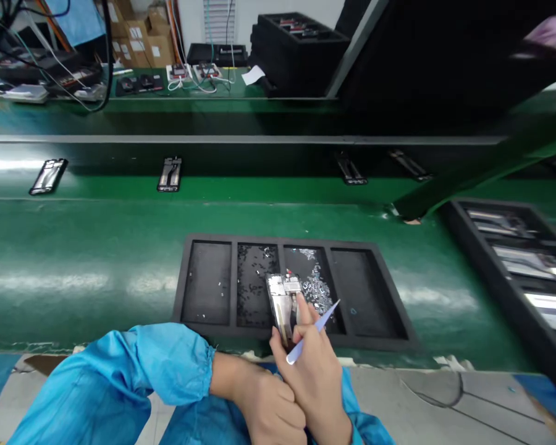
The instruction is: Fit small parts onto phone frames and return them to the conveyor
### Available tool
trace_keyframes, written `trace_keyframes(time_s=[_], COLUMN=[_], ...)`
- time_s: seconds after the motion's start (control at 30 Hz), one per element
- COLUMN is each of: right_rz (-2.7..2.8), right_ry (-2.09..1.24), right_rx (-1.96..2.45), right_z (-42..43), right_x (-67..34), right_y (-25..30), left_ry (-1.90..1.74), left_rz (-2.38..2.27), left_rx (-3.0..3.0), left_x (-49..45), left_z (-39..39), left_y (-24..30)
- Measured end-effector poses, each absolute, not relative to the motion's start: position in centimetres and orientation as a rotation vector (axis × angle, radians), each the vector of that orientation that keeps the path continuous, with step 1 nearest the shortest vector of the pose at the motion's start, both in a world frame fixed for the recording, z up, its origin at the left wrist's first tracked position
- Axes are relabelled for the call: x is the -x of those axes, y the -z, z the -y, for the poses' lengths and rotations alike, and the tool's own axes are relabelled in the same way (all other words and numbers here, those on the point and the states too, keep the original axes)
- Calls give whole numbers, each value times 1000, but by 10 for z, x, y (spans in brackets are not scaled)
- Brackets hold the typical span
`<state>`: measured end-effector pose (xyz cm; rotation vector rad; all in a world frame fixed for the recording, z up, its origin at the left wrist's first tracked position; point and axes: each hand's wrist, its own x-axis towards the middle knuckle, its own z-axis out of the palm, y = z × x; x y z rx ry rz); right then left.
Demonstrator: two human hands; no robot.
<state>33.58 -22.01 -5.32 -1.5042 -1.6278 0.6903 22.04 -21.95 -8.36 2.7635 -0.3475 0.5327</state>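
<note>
My left hand [266, 402] is curled up at the bench edge, pressed against my right hand, with its fingers partly hidden. My right hand [312, 386] pinches a pale blue pointed tool [312, 334] and reaches up to a silver metal phone frame [280, 303]. The frame stands tilted above a black foam tray [282, 240], and its lower end disappears among my fingers. The tray has several compartments, and small loose metal pieces [312, 281] lie scattered in the middle ones. Blue sleeves cover both my forearms.
Several dark phone frames [169, 174] lie along a raised green conveyor [120, 185] beyond the tray. To the right stands a black tray of metal parts [514, 259]. A dark beam [482, 148] crosses the upper right. Behind are a bench with cables, stacked black trays and cardboard boxes.
</note>
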Motion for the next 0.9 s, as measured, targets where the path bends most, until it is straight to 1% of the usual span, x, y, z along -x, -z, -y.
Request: trace_keyframes(time_s=[0.07, 0.13, 0.23, 0.3, 0.4, 0.5, 0.6, 0.7, 0.8, 0.9], right_rz=[1685, 1802, 1867, 1844, 1784, 1717, 1678, 1653, 1619, 1609], right_ry=[-553, -378, -281, -267, -256, -258, -285, -342, -423, -586], right_rx=[1564, 1615, 1703, 1781, 1829, 1900, 1953, 1934, 1834, 1652], right_z=[212, 184, 101, 28, -72, -136, -167, -181, -179, -153], right_x=[-352, -374, -402, -408, -396, -377, -363, -357, -359, -369], right_y=[39, 17, -16, -25, -8, 26, 55, 68, 63, 37], left_ry=[-574, -609, -645, -659, -725, -772, -800, -814, -856, -944], left_rz=[173, -90, -613, -878, -1040, -1105, -1112, -1104, -1083, -1119], left_rx=[-2802, -2845, -2920, -2988, -3079, -3090, -3100, -3107, -3100, -3090], left_x=[-224, -222, -216, -214, -218, -226, -230, -229, -229, -232], left_z=[213, 208, 203, 203, 206, 208, 207, 205, 203, 203], left_y=[80, 73, 62, 59, 65, 76, 83, 84, 84, 88])
